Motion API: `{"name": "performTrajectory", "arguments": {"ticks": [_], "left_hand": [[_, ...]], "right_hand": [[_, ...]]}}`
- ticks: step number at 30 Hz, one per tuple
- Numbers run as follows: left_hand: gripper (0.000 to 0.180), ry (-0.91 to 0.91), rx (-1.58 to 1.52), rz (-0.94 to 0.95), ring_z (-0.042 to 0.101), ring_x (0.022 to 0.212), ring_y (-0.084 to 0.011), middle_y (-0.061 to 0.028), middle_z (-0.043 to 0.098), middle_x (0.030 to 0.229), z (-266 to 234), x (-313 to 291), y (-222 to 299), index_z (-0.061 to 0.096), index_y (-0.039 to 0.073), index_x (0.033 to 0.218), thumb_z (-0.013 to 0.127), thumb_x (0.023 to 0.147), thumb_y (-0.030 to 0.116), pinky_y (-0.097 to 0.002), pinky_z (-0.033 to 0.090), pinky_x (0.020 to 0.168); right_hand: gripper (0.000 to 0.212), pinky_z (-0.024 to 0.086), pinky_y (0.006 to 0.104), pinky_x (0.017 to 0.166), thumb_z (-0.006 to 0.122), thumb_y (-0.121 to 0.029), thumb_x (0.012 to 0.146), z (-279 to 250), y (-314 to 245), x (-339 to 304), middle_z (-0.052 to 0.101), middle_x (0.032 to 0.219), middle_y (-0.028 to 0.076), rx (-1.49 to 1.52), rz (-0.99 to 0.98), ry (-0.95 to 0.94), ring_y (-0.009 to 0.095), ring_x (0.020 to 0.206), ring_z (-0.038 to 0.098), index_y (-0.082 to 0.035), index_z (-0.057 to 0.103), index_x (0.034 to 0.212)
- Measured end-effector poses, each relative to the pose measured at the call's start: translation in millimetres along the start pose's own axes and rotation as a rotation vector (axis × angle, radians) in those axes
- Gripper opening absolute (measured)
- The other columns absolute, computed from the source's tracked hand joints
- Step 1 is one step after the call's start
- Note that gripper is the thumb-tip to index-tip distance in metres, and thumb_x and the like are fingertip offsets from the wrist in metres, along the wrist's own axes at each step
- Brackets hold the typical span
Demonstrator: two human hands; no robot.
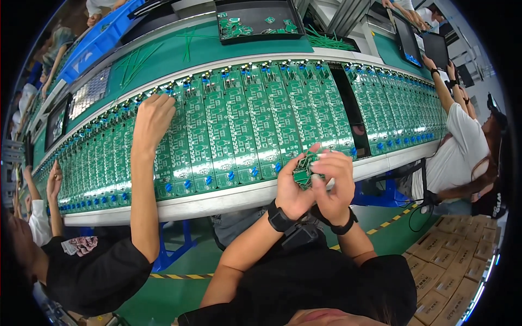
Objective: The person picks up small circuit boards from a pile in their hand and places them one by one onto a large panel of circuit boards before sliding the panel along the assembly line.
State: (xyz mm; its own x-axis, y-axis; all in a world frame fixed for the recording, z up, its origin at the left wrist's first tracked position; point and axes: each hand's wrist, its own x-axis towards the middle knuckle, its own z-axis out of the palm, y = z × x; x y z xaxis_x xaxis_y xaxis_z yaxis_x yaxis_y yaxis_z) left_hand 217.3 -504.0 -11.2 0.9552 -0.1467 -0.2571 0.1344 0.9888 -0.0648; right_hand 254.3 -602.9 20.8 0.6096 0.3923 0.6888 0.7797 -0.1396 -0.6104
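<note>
Just over the near edge of the line of boards, my two hands are together around a cluster of small green circuit boards [302, 176]. My left hand [293, 196] cups the cluster from the left, its fingers closed about it. From the right, the curled fingers and thumb of my right hand [336, 182] press on the same cluster and cover part of it. How many pieces are inside cannot be seen. Beyond my hands lie long green circuit boards [239, 122] side by side, with blue parts at their near ends and dark parts at their far ends.
A co-worker's hand [156, 117] reaches over the boards on the left; another person [457, 141] works at the right. A dark gap [348, 108] splits the row. Behind it stand a black tray [261, 37] of small boards and green strips [331, 41]. Cardboard boxes [451, 261] are stacked lower right.
</note>
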Motion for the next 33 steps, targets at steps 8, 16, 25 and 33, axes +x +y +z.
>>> {"name": "performTrajectory", "arguments": {"ticks": [8, 16, 25, 33], "left_hand": [[0.035, -0.002, 0.025, 0.033, 0.048, 0.107, -0.0193, -0.0094, 0.052, 0.113, 4, 6, 3, 0.047, 0.006, 0.118, 0.040, 0.090, 0.024, -0.0345, 0.038, 0.095], [0.034, 0.006, 0.011, 0.001, 0.047, 0.109, -0.0243, -0.0118, 0.051, 0.111, 5, 15, -1, 0.046, 0.003, 0.116, 0.042, 0.089, 0.022, -0.0365, 0.038, 0.096], [0.033, 0.058, 0.030, -0.005, 0.049, 0.107, -0.0257, -0.0133, 0.052, 0.111, 9, 26, -3, 0.047, 0.004, 0.116, 0.043, 0.088, 0.021, -0.0376, 0.040, 0.093], [0.032, 0.097, -0.046, -0.017, 0.050, 0.105, -0.0267, -0.0151, 0.052, 0.113, 15, 36, 10, 0.049, 0.002, 0.114, 0.045, 0.087, 0.017, -0.0395, 0.042, 0.091]], "right_hand": [[0.026, 0.038, 0.0392, 0.086, 0.065, -0.004, 0.064, -6, -2, 9, 0.058, 0.100, 0.006, -0.236, -0.064, -0.317, 0.025, 0.099, 0.053, -0.007, 0.063, 0.091], [0.022, 0.042, 0.0350, 0.077, 0.064, -0.001, 0.065, -5, 3, -2, 0.062, 0.093, 0.004, -0.212, -0.077, -0.211, 0.022, 0.093, 0.057, -0.006, 0.062, 0.086], [0.015, 0.044, 0.0314, 0.073, 0.060, 0.000, 0.074, -10, 5, 4, 0.062, 0.093, 0.007, -0.083, 0.001, -0.058, 0.022, 0.088, 0.059, -0.005, 0.058, 0.087], [0.010, 0.043, 0.0187, 0.062, 0.050, -0.004, 0.087, -28, 19, 27, 0.060, 0.086, 0.006, 0.572, 0.591, 0.290, 0.009, 0.074, 0.058, 0.000, 0.051, 0.097]]}}
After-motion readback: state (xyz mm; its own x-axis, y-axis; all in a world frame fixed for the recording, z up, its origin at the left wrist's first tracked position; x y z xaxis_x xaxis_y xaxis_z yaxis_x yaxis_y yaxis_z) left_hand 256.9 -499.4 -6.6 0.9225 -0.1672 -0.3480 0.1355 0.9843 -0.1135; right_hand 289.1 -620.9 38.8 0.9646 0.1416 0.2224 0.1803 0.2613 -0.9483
